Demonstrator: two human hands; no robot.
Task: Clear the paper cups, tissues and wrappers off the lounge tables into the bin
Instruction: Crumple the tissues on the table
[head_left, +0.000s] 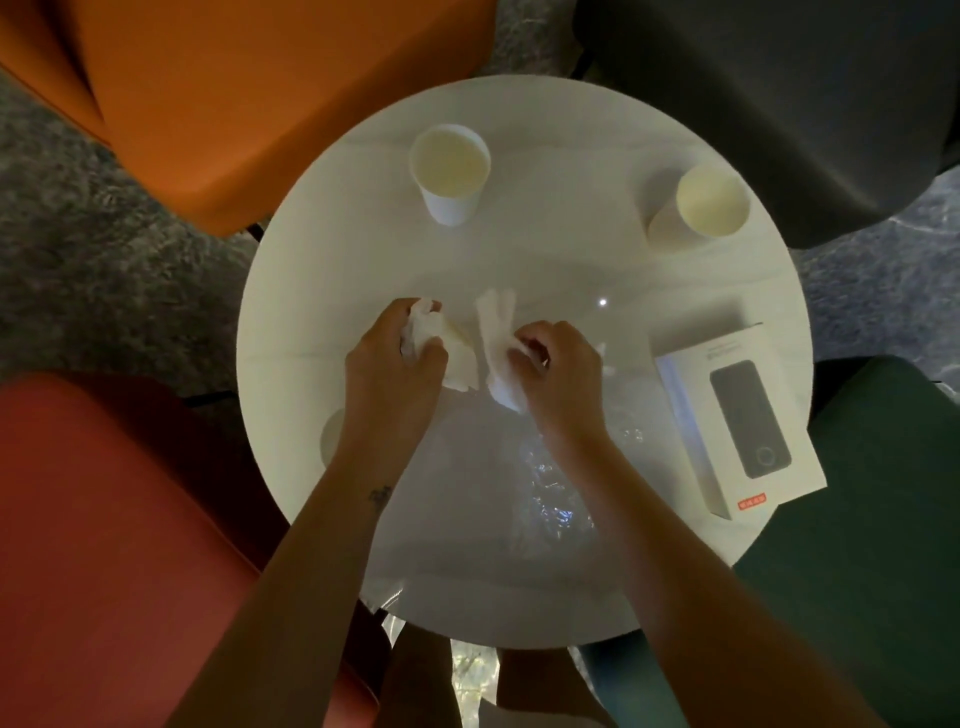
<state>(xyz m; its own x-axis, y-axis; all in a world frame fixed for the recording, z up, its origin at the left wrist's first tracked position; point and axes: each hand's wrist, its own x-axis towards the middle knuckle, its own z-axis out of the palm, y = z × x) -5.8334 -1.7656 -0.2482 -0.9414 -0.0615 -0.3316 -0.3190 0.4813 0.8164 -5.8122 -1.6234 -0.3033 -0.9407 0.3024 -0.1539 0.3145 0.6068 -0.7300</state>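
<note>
Both forearms (291, 597) are bare, with a small dark tattoo (380, 496) a little behind the left hand (395, 358).

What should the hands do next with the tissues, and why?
Probably lift both off the table: the left hand grips the crumpled tissue and the right hand pinches the flatter tissue, so both are held. The white cup and tan cup wait farther back.

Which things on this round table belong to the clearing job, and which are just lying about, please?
For the bin: left tissue (left hand), right tissue (right hand), white paper cup, tan paper cup, clear wrapper.
Lying about: white product box, orange chair, green chair.
</note>
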